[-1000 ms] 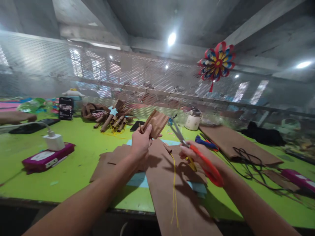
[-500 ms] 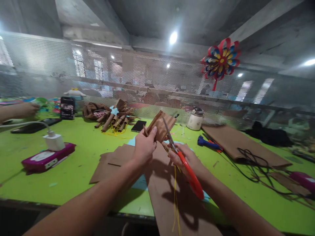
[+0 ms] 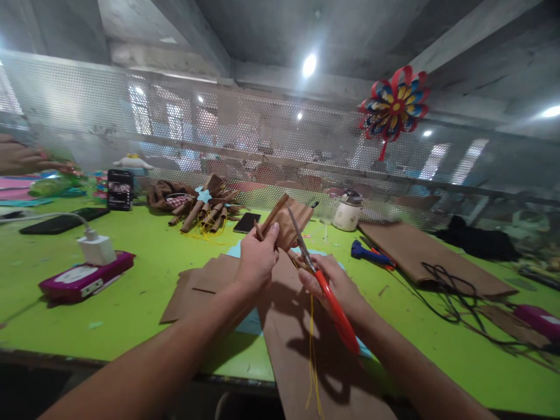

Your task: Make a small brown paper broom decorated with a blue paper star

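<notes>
My left hand (image 3: 259, 256) is closed on a folded piece of brown kraft paper (image 3: 292, 224), thumb on its near face. A pair of red-handled scissors (image 3: 326, 289) sits in my right hand (image 3: 335, 283), its metal blades pointing up and lying against the paper. Yellow strings (image 3: 312, 356) hang beneath my right hand; where they are fastened is hidden. Under both hands a long brown sheet (image 3: 293, 344) reaches over the table's near edge. More brown paper pieces (image 3: 205, 280) and light blue paper (image 3: 248, 324) lie beneath my left arm.
To the left are a purple power strip (image 3: 90, 277) with a white charger (image 3: 97, 249), and a propped phone (image 3: 120, 189). Rolled paper bundles (image 3: 210, 207) lie behind. On the right are a blue glue gun (image 3: 367, 252), a black cord (image 3: 450, 291) and folded brown paper (image 3: 437, 256). Another person's hand (image 3: 24, 156) shows far left.
The other person's hand at the far left has moved up and left. My hands, the paper and the scissors have barely shifted.
</notes>
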Demonstrator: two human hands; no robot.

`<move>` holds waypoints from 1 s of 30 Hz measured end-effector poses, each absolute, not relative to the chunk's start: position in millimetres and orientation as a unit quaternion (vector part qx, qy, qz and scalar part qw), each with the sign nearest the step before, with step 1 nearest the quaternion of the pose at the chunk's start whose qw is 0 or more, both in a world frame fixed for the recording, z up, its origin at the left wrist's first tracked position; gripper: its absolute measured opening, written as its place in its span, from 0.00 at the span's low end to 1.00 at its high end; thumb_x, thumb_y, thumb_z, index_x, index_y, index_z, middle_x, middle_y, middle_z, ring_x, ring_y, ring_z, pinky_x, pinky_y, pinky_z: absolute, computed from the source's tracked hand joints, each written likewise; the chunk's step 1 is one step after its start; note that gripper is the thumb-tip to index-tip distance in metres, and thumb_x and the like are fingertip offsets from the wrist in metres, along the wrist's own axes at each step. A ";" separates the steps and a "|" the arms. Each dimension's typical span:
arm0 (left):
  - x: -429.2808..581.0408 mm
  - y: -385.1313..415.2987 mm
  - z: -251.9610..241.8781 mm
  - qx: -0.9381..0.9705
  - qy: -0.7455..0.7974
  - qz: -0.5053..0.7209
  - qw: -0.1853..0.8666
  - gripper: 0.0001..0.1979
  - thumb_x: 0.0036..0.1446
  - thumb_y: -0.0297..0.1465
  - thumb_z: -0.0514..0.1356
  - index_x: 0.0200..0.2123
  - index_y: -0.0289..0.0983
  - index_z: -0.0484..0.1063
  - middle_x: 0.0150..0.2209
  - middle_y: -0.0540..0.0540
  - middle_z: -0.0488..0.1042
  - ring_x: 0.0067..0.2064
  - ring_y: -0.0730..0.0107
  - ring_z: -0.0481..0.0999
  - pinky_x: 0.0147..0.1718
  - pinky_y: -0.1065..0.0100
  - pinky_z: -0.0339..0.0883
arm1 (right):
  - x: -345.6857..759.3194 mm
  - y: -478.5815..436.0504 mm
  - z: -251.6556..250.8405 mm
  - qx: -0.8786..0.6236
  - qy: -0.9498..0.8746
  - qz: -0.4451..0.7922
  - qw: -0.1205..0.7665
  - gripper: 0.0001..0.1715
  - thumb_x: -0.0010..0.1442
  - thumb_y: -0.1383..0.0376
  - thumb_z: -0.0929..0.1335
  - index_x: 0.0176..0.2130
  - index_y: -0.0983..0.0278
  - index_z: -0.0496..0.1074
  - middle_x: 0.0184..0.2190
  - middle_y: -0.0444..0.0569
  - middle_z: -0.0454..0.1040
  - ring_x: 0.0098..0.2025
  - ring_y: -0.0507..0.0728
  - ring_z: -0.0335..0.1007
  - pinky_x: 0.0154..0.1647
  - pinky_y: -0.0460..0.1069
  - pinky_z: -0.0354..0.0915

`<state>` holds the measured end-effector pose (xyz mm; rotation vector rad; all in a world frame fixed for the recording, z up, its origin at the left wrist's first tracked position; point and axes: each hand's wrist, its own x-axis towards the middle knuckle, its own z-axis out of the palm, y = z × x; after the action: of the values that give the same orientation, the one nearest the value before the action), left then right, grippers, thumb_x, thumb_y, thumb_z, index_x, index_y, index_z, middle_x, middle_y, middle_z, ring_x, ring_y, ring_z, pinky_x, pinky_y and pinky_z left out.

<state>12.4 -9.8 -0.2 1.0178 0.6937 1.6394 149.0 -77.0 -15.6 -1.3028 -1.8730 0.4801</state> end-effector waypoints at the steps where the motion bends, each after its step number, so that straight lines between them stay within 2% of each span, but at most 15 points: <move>1: 12.2 -10.1 -0.1 0.425 0.291 0.683 0.518 0.06 0.50 0.29 0.60 0.31 0.33 0.66 0.15 0.56 0.61 0.12 0.83 0.56 0.09 0.79 0.42 | 149.5 -76.4 -16.6 -0.513 -0.739 0.187 0.395 0.22 0.57 0.55 0.62 0.48 0.63 0.66 0.28 0.47 0.70 0.31 0.55 0.65 0.32 0.49 0.61; 7: 11.7 -12.1 0.4 0.420 0.293 0.690 0.511 0.07 0.48 0.30 0.61 0.28 0.33 0.66 0.13 0.59 0.57 0.11 0.86 0.49 0.08 0.79 0.42 | 151.1 -76.9 -19.2 -0.523 -0.733 0.163 0.402 0.20 0.57 0.54 0.62 0.44 0.64 0.68 0.33 0.49 0.71 0.36 0.57 0.66 0.37 0.50 0.61; 11: 12.0 -12.8 1.2 0.417 0.296 0.692 0.509 0.07 0.48 0.29 0.61 0.29 0.33 0.66 0.14 0.58 0.58 0.11 0.87 0.49 0.08 0.79 0.42 | 150.6 -77.5 -19.5 -0.508 -0.735 0.172 0.414 0.23 0.57 0.54 0.62 0.47 0.64 0.67 0.36 0.51 0.72 0.37 0.57 0.66 0.38 0.50 0.61; 17: 11.8 -14.8 2.5 0.422 0.290 0.689 0.512 0.08 0.48 0.30 0.61 0.30 0.32 0.66 0.14 0.59 0.57 0.11 0.87 0.49 0.08 0.79 0.42 | 149.5 -80.5 -19.0 -0.513 -0.734 0.161 0.416 0.21 0.58 0.55 0.62 0.47 0.63 0.68 0.33 0.49 0.72 0.35 0.56 0.66 0.38 0.50 0.61; 22: 11.9 -15.2 3.2 0.419 0.291 0.688 0.516 0.07 0.47 0.29 0.61 0.29 0.32 0.65 0.14 0.59 0.57 0.12 0.86 0.50 0.09 0.79 0.42 | 147.3 -83.7 -21.1 -0.507 -0.713 0.189 0.445 0.19 0.59 0.54 0.61 0.41 0.64 0.69 0.31 0.47 0.69 0.29 0.52 0.64 0.31 0.47 0.61; 26: 11.4 -15.2 3.1 0.421 0.297 0.684 0.516 0.08 0.47 0.29 0.61 0.30 0.32 0.66 0.13 0.59 0.58 0.11 0.86 0.51 0.09 0.79 0.42 | 145.4 -82.9 -24.1 -0.505 -0.697 0.205 0.466 0.20 0.57 0.52 0.62 0.40 0.64 0.69 0.30 0.47 0.69 0.29 0.52 0.63 0.27 0.45 0.61; 30: 11.0 -17.0 3.7 0.438 0.290 0.671 0.523 0.10 0.48 0.32 0.61 0.31 0.33 0.65 0.13 0.57 0.63 0.10 0.85 0.50 0.09 0.78 0.41 | 143.0 -83.5 -25.0 -0.514 -0.672 0.221 0.485 0.23 0.56 0.50 0.63 0.39 0.65 0.71 0.27 0.47 0.68 0.23 0.50 0.60 0.20 0.44 0.58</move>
<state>11.0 -17.0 3.7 1.0485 0.6955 1.6069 143.0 -83.5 -25.0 -1.2507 -1.6355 0.5385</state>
